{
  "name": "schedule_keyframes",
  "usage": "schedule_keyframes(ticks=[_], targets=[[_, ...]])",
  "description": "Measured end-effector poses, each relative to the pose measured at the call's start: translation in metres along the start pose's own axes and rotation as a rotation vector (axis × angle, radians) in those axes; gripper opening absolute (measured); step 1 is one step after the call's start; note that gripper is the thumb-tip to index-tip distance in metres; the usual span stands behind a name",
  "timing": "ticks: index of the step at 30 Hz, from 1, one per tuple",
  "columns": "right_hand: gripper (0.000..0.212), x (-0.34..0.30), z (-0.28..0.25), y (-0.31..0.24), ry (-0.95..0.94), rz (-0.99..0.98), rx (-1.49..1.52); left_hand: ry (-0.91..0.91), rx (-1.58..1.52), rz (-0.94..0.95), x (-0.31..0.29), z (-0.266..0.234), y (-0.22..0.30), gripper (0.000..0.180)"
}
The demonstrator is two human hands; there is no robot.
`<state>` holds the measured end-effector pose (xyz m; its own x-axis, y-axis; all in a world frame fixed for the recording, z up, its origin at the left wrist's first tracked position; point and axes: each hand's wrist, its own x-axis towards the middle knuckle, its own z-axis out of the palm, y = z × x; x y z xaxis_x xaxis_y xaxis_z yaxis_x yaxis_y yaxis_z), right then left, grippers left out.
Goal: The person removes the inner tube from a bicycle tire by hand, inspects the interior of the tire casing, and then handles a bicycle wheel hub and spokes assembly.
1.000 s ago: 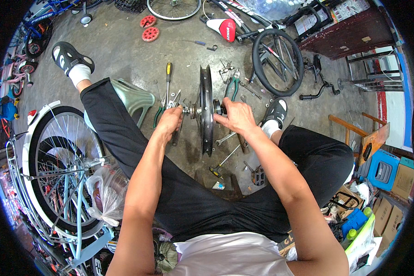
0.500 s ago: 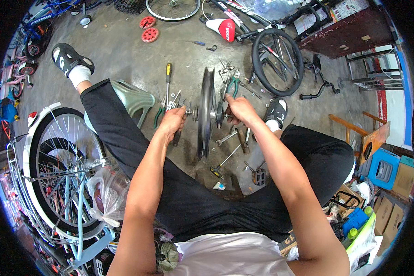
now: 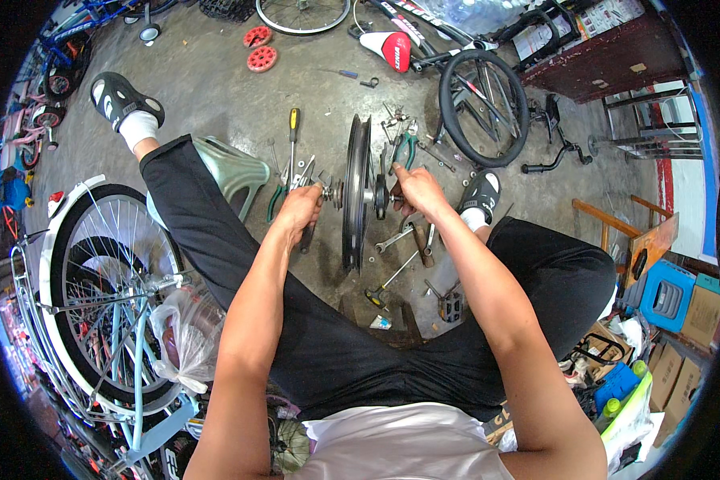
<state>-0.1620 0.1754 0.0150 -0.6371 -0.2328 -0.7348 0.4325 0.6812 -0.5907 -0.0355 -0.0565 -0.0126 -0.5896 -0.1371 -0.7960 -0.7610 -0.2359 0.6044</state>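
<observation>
A bare black bicycle wheel rim (image 3: 355,228) stands edge-on between my knees, its hub (image 3: 380,196) showing on the right side. My left hand (image 3: 299,210) is closed round the axle end on the left. On the other side, my right hand (image 3: 419,193) pinches the opposite axle end with bent fingers. Just beyond that hand lie green-handled pliers (image 3: 406,149). Near my left hand are a yellow-handled screwdriver (image 3: 294,132) and another pair of green-handled pliers (image 3: 276,202). Closer to me, a wrench (image 3: 395,237) and a T-shaped tool (image 3: 386,290) rest on the floor.
A pale green plastic stool (image 3: 236,172) stands by my left leg. On the left is a light blue bicycle with a white-fendered wheel (image 3: 60,264). A black tyre (image 3: 446,104) and bicycle frame lie ahead to the right. A pedal (image 3: 451,306) sits near my right thigh.
The rim, streaked with blur before, now looks sharper and leans slightly differently. Both hands keep nearly the same place on the axle.
</observation>
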Motion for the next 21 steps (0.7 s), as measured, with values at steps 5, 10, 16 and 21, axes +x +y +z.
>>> schedule_keyframes(ticks=[5,10,16,21], targets=[[0.062,-0.002,0.002,0.000,-0.007,-0.011,-0.016,0.017,0.011,0.001,0.002,0.000,-0.002,0.038],[0.060,0.000,0.003,0.005,-0.040,-0.029,-0.083,0.042,0.031,-0.018,0.007,0.000,-0.005,0.038],[0.034,0.012,0.011,0.030,-0.127,-0.145,-0.211,0.071,0.030,-0.073,0.021,-0.003,-0.020,0.038],[0.031,0.017,0.025,0.063,-0.016,-0.419,-0.521,0.050,0.021,-0.151,0.030,-0.002,-0.032,0.040]])
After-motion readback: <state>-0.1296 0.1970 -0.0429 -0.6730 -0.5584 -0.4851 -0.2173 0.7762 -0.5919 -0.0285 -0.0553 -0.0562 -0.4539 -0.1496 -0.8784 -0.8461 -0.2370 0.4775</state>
